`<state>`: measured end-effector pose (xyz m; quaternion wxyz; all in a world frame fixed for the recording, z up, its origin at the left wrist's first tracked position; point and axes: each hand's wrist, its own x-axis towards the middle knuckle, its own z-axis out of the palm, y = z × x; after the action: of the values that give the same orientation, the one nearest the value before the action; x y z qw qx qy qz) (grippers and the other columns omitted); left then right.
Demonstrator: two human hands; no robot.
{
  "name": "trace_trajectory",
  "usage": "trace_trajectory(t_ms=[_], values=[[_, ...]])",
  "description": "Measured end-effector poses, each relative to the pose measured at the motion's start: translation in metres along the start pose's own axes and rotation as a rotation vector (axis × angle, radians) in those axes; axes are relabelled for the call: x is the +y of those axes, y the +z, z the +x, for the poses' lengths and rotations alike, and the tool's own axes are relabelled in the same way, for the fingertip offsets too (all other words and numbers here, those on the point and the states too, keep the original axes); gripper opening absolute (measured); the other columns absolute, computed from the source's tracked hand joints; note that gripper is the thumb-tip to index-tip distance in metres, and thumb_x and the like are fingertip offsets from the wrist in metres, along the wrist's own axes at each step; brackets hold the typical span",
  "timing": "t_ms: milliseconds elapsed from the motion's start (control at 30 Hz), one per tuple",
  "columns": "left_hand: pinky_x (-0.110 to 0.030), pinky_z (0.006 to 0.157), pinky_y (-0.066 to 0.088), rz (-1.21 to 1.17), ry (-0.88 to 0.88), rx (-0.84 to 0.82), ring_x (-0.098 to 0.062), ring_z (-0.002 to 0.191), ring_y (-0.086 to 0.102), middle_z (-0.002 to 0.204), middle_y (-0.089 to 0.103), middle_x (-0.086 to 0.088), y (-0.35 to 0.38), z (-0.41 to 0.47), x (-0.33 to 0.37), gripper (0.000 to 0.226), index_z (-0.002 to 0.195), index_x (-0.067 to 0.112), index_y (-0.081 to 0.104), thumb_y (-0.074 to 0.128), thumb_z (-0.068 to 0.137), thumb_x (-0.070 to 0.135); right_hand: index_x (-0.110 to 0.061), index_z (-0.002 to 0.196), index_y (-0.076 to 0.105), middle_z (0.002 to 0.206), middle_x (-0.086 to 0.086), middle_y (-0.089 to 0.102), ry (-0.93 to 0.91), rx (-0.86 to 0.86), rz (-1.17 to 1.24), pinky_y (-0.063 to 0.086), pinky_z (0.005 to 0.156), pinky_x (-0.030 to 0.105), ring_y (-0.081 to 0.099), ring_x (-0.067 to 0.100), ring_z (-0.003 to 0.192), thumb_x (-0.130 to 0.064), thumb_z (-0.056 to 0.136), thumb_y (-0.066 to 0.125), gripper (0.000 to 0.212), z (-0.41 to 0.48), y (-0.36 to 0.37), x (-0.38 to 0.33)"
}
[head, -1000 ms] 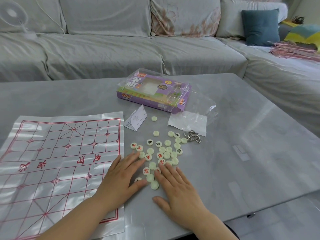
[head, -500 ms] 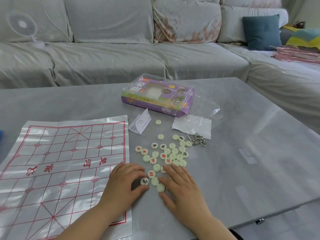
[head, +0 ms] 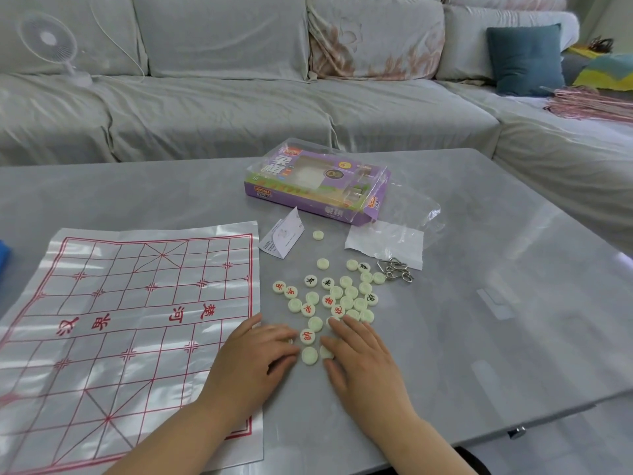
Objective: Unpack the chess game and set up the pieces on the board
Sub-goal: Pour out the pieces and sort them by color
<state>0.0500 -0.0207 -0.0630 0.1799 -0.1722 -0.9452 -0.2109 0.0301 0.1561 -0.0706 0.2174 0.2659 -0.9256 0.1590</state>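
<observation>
Nearby — purple box (head: 318,186), leaflet (head: 282,236), metal rings (head: 394,270), plastic bag (head: 387,241) — beyond the pieces (head: 346,293).

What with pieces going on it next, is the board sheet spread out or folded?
Spread out: the board sheet lies open on the table, its red grid showing.

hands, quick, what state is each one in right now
left hand: fingers curled beside the chess pieces, whether it holds one cannot be told
right hand: open, flat on chess pieces

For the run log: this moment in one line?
phase: sorting pieces | left hand: at pieces' edge | right hand: flat on pieces | board: unfolded, bare
</observation>
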Motion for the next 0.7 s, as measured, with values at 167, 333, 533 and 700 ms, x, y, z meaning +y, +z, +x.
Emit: trace_trajectory(t_ms=[167, 333, 533, 700], values=[[-0.024, 0.09, 0.031, -0.009, -0.04, 0.088, -0.005, 0.092, 0.049, 0.09, 0.072, 0.004, -0.008, 0.003, -0.003, 0.029, 0.076, 0.022, 0.072, 0.045, 0.076, 0.033, -0.023, 0.093, 0.065, 0.104, -0.001, 0.069, 0.0, 0.008, 0.148, 0.045, 0.088, 0.027, 0.047, 0.012, 0.102, -0.033, 0.074, 0.045, 0.029, 0.01, -0.002, 0.002], [-0.039, 0.084, 0.049, 0.124, -0.227, 0.028, -0.016, 0.101, 0.059, 0.108, 0.068, -0.002, -0.019, 0.02, -0.014, 0.029, 0.097, 0.018, 0.07, 0.046, 0.084, 0.028, -0.015, 0.099, 0.068, 0.114, 0.002, 0.065, 0.12, -0.065, 0.178, 0.033, 0.091, 0.015, 0.056, 0.015, 0.107, -0.033, 0.08, 0.041, 0.038, 0.051, -0.01, 0.014], [-0.028, 0.113, 0.008, 0.125, -0.429, -0.196, -0.014, 0.138, 0.019, 0.15, 0.024, 0.002, -0.01, 0.026, -0.03, 0.092, 0.139, 0.022, 0.033, -0.003, 0.064, 0.062, -0.019, 0.135, 0.041, 0.149, -0.005, 0.029, 0.276, -0.41, 0.146, 0.019, 0.104, 0.02, 0.028, 0.014, 0.135, -0.019, 0.097, 0.038, 0.039, 0.112, -0.003, 0.028], [-0.026, 0.112, 0.002, 0.156, -0.413, -0.195, -0.01, 0.139, 0.013, 0.151, 0.02, 0.004, -0.009, 0.025, -0.03, 0.096, 0.141, 0.025, 0.029, -0.011, 0.059, 0.057, -0.017, 0.14, 0.032, 0.151, -0.002, 0.024, 0.268, -0.527, 0.072, 0.025, 0.107, 0.031, 0.029, 0.022, 0.134, -0.016, 0.098, 0.031, 0.042, 0.148, 0.019, 0.027]])
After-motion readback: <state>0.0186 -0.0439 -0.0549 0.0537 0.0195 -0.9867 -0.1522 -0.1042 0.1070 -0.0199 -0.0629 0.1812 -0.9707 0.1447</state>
